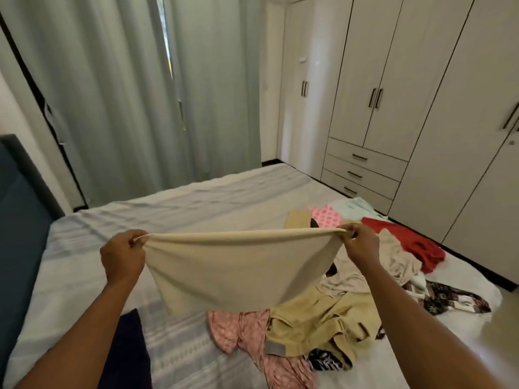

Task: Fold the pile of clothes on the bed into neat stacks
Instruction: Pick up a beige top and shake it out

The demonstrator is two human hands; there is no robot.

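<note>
Cloth [238, 265] edge taut between left hand [123, 256], right hand [361, 248]

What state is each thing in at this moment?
left hand: pinches one top corner of the cream cloth.
right hand: pinches the other corner.
cream cloth: held up, spread over the bed.
khaki garment: crumpled, unfolded.
red garment: unfolded.
wardrobe doors: closed.
curtains: drawn, slit open.

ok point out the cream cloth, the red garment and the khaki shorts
cream cloth [238, 265], head view, middle of the hanging panel
red garment [407, 237], head view, its central folds
khaki shorts [317, 321], head view, upper front panel
</note>
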